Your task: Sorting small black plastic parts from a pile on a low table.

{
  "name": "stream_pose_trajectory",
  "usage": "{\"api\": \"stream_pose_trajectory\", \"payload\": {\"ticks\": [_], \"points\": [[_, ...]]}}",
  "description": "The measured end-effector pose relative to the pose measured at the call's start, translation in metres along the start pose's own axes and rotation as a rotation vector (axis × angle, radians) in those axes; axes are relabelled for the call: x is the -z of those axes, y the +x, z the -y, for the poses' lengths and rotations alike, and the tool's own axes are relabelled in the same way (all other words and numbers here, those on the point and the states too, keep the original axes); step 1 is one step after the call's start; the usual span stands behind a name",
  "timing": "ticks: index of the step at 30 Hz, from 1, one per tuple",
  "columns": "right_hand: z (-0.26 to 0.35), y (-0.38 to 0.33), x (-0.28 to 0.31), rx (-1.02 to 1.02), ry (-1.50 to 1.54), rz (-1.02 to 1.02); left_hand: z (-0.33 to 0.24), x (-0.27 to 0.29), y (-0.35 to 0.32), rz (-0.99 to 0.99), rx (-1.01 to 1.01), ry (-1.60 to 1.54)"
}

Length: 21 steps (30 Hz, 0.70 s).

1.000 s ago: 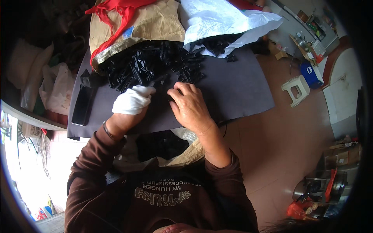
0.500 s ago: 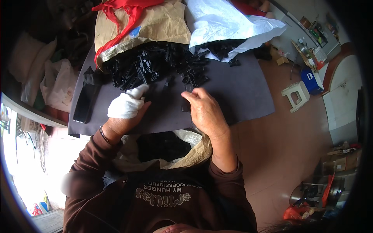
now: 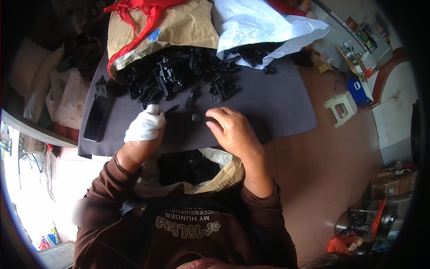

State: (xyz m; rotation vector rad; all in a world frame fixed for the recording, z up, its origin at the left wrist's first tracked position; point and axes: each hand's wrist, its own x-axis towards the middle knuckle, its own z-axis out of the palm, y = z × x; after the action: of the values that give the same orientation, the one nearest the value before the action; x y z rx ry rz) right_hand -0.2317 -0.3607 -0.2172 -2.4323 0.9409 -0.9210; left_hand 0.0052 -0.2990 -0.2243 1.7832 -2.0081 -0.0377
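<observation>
My left hand [image 3: 147, 124], in a white glove that leaves the thumb bare, is closed round a slim black plastic part [image 3: 172, 109] whose pointed end sticks out to the right. Bare, my right hand [image 3: 235, 133] holds its thumb and fingers close together over the dark cloth, with a small dark piece [image 3: 209, 119] between them; its shape is mostly hidden. Just left of those fingertips lies a small grey-black piece [image 3: 195, 117]. Beyond it is a loose black plastic part [image 3: 192, 96]. A heap of black plastic parts [image 3: 163, 78] spreads across the cloth farther off.
Two sacks spill parts at the far side: a brown one [image 3: 179, 22] with red cloth, and a white one [image 3: 264, 31]. A phone [image 3: 95, 120] lies on the dark cloth [image 3: 277, 107] at left. An open sack [image 3: 228, 175] with black contents is at my lap. A stool [image 3: 339, 111] stands right.
My left hand has closed into a fist, and a black part now sticks out of it. My right hand has shifted slightly nearer me. A small piece now lies between the hands.
</observation>
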Motion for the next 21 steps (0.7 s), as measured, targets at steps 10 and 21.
{"api": "stream_pose_trajectory", "payload": {"ticks": [10, 21], "points": [[0.02, 0.002, -0.003, 0.245, 0.506, -0.046, -0.016, -0.002, -0.012, 0.101, -0.161, -0.586], [0.021, -0.005, -0.011, 0.096, 0.704, -0.029, -0.03, -0.002, -0.014, -0.176, -0.449, -0.402]]}}
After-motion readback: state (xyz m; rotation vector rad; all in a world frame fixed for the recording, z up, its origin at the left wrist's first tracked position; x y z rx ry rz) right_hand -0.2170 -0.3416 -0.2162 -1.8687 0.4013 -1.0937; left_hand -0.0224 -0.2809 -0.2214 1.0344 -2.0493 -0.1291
